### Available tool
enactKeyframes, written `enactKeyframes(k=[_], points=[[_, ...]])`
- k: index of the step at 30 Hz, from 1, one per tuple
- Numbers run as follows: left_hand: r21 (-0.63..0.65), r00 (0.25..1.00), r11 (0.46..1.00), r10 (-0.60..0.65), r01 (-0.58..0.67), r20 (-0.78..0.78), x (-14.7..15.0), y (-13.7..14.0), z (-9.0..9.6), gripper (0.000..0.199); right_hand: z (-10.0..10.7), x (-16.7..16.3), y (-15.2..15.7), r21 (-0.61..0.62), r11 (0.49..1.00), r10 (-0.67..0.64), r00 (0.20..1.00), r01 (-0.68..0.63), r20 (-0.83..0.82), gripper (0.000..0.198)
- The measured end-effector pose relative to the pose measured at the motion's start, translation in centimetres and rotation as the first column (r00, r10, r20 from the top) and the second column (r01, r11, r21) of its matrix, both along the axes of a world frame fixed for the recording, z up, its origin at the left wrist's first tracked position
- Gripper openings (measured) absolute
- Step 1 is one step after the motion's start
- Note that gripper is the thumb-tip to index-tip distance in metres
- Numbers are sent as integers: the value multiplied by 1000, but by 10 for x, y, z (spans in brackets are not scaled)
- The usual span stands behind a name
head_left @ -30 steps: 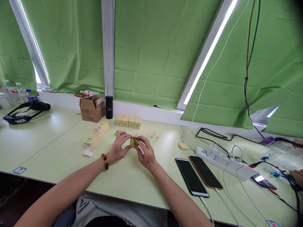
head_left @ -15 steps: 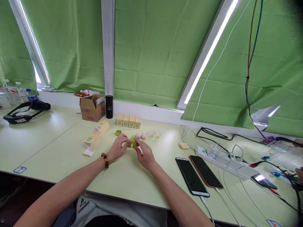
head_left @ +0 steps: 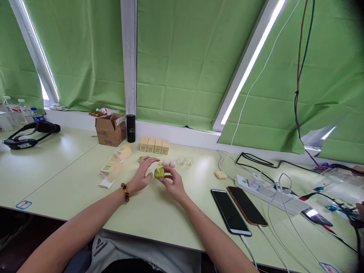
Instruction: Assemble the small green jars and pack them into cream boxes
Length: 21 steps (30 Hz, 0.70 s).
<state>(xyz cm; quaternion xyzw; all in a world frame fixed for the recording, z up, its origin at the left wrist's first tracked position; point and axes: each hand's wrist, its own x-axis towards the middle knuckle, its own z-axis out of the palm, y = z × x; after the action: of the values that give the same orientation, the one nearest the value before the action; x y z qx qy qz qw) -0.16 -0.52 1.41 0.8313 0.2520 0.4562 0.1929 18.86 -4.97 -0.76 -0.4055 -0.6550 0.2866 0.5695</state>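
A small, glossy green rounded case (head_left: pixel 159 173) with a pale loop on top is pinched between the thumb and fingers of my right hand (head_left: pixel 174 186). To its left, my left hand (head_left: pixel 141 177) is open, fingers stretched out over the table and thumb apart, holding nothing. A second green piece (head_left: pixel 140 159) shows only in part behind my left fingers. Just beyond the case lie two pale pinkish pieces (head_left: pixel 172 163). Beside them are two clear little cups (head_left: pixel 189 162) with something yellow in them.
Several small beige boxes (head_left: pixel 154 145) stand in a row at the back. Opened boxes (head_left: pixel 110 170) lie left, near a cardboard carton (head_left: pixel 110 131) and a black cylinder (head_left: pixel 131 129). Two phones (head_left: pixel 231 212), a power strip (head_left: pixel 270 195) and cables occupy the right.
My left hand has let go of the green case and spread its fingers to the left. My right hand keeps the case, now turned with its loop upward.
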Motion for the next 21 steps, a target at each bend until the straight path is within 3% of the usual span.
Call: enactKeyframes(k=[3,7,11,14,17,21], points=[[103,992,991,-76,87,-103,0,-3,1,69,-1,2,3,-62,997,36,998,-39,-54,34],[128,982,985,-95,116,-163,4,-5,-3,57,-2,2,4,-61,997,53,997,-56,-55,34],[44,998,997,-58,59,-21,5,3,-7,41,-3,6,7,-22,1000,14,997,-15,-74,36],[-108,992,994,-3,16,126,5,14,-11,45,-5,17,13,30,984,-174,985,174,-16,31],[-278,976,957,-17,78,215,6,23,-16,47,-6,35,22,174,883,-464,865,435,190,28],[-371,961,915,-57,159,272,7,27,-21,49,-7,53,39,325,783,-621,634,531,461,35]])
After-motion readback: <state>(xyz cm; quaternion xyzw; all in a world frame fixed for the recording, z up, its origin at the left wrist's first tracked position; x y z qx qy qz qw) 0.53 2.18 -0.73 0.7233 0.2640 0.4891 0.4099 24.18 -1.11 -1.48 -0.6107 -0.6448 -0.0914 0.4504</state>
